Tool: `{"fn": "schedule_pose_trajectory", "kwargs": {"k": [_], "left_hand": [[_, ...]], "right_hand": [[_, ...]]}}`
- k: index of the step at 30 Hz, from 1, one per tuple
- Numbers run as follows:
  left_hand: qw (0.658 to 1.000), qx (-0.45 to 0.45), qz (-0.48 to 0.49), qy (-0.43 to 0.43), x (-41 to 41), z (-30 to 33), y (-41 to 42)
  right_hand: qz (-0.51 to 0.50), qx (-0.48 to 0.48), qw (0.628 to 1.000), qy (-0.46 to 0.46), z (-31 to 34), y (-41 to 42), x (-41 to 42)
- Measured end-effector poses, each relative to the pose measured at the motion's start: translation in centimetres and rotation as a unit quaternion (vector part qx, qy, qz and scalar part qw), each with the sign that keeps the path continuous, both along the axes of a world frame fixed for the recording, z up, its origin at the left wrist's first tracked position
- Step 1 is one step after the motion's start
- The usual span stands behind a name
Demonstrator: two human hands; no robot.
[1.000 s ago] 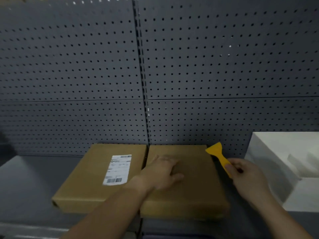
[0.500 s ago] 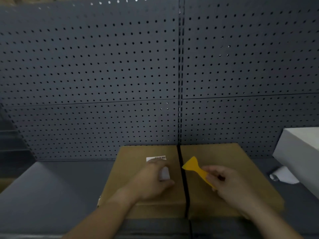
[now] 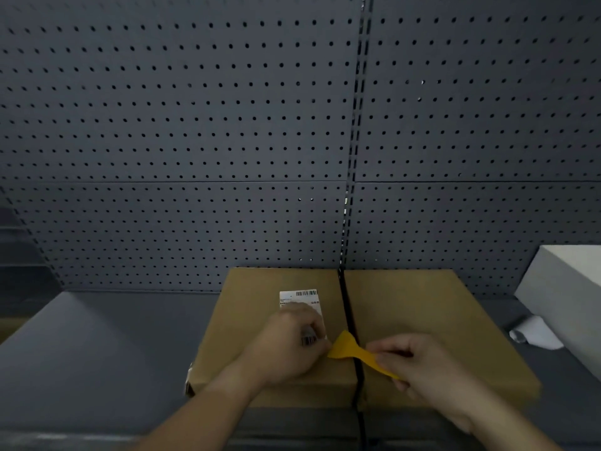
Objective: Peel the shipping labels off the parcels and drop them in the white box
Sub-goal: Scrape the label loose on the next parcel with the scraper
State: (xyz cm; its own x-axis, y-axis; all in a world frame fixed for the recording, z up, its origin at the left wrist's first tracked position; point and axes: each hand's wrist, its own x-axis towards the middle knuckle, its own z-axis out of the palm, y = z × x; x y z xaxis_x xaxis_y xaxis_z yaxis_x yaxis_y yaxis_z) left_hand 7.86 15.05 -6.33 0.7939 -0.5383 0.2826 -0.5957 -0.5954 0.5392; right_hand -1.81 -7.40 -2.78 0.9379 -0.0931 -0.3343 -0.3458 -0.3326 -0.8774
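Two flat brown parcels lie side by side on the grey shelf. The left parcel (image 3: 247, 327) carries a white shipping label (image 3: 300, 299) with barcodes. My left hand (image 3: 289, 343) rests on the label's near half, fingers curled at its lower right corner. My right hand (image 3: 419, 366) pinches a yellow plastic scraper (image 3: 351, 349), whose wide blade touches the label's near right corner beside my left fingers. The right parcel (image 3: 419, 314) shows a bare top. The white box (image 3: 572, 294) stands at the far right, partly out of frame.
A grey pegboard wall (image 3: 227, 125) rises right behind the parcels. A crumpled white paper (image 3: 533, 333) lies on the shelf between the right parcel and the white box. Grey shelf surface (image 3: 107, 346) stretches to the left of the parcels.
My view swung left, then closer. My left hand moved from the right parcel onto the left parcel's label. My right hand brought the scraper down to the label's near right corner.
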Motion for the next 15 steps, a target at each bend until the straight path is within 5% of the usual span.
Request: {"fn": "schedule_pose_trajectory", "kwargs": {"k": [15], "left_hand": [[0.999,-0.029,-0.030,0.018,0.31,-0.62,-0.07]], "right_hand": [[0.017,-0.015,0.999,0.035,0.06,0.63,0.97]]}}
